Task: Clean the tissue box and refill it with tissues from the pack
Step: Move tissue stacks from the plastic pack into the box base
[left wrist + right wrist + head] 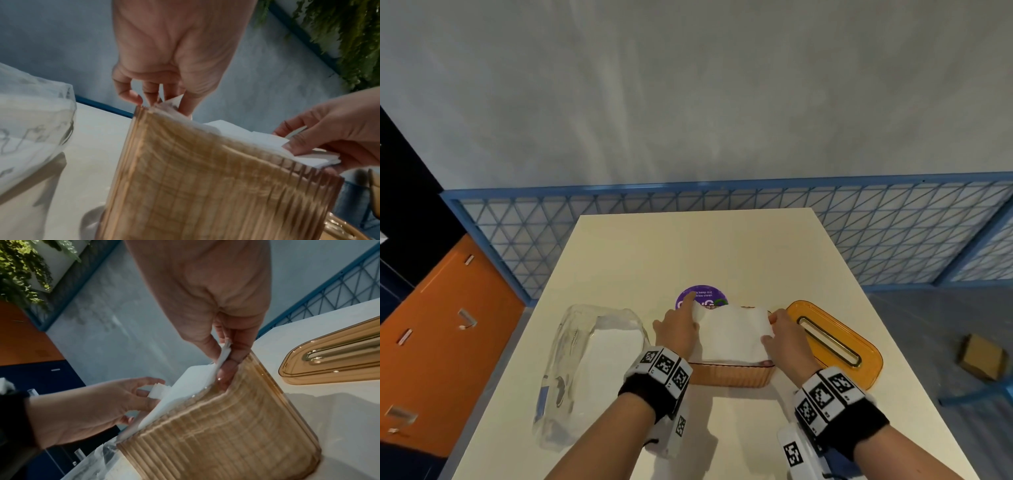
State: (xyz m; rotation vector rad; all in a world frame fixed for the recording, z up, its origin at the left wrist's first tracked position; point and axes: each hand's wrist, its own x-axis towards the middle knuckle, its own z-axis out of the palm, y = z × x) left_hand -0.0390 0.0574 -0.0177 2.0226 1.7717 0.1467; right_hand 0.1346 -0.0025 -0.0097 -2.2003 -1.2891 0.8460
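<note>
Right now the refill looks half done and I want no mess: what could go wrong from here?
The tissue stack sits proud of the amber tissue box, with loose corners pinched by the left hand and right hand; sheets may crumple or catch on the rim. The lid lies close beside the right hand and could be knocked.

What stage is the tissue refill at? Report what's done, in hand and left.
Done: the lid is off and lies on the table right of the amber tissue box. Whether the box was cleaned cannot be told. In hand: the left hand and right hand hold a white tissue stack at the box's open top. Left: seat the stack and refit the lid. The plastic pack still holds tissues.
</note>
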